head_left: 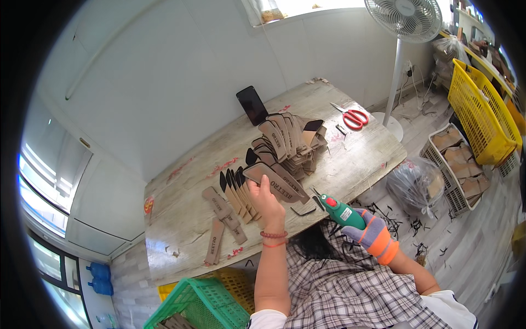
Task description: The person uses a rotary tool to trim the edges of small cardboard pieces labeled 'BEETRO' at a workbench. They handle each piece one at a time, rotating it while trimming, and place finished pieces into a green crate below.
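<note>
My left hand [266,202], bare with red bracelets at the wrist, is closed on a tan printed strip [275,182], thumb on top. My right hand [371,234], in a purple and orange work glove, grips a green handheld power tool [341,211] with a red button. Its narrow metal tip points toward the strip's right end, apart from it. Beyond the left hand lies a large heap of similar strips [296,148], some showing black backs. Several more strips [239,192] fan out left of it, and loose strips [215,241] lie nearer the table's front edge.
Red-handled scissors [355,119] and a black phone [251,105] lie at the table's [181,214] far side. Below the front edge stands a green crate [205,307]. At right are a fan [395,82], a yellow basket [476,115], a filled bag [416,183] and black scraps [419,226].
</note>
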{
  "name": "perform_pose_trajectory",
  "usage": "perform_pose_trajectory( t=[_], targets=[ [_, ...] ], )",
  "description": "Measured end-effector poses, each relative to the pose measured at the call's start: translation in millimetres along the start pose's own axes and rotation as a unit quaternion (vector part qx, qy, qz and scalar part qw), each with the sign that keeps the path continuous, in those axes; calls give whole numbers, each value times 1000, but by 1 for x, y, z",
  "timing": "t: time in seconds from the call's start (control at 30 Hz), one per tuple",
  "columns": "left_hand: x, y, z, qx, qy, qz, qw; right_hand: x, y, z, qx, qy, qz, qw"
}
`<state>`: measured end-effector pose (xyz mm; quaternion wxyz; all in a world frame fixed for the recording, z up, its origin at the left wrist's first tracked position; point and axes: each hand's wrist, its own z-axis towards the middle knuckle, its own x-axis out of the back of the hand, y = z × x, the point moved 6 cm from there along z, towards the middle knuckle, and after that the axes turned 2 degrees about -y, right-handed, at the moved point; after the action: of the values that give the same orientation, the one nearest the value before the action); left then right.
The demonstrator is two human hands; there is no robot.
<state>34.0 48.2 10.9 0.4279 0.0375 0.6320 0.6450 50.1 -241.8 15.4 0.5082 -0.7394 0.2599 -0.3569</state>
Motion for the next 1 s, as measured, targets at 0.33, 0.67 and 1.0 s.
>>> perform_pose_trajectory(
  t=[0.33,0.67,1.0],
  targets=[
    [-44,0,-65,52,6,-121,991,5,-7,-8,35,41,18,998],
    [-60,-19,-78,110,-5,-132,985,14,-14,-16,27,43,81,995],
    [-66,-25,-89,160,-28,-117,980,18,-12,-13,25,54,112,992]
  ],
)
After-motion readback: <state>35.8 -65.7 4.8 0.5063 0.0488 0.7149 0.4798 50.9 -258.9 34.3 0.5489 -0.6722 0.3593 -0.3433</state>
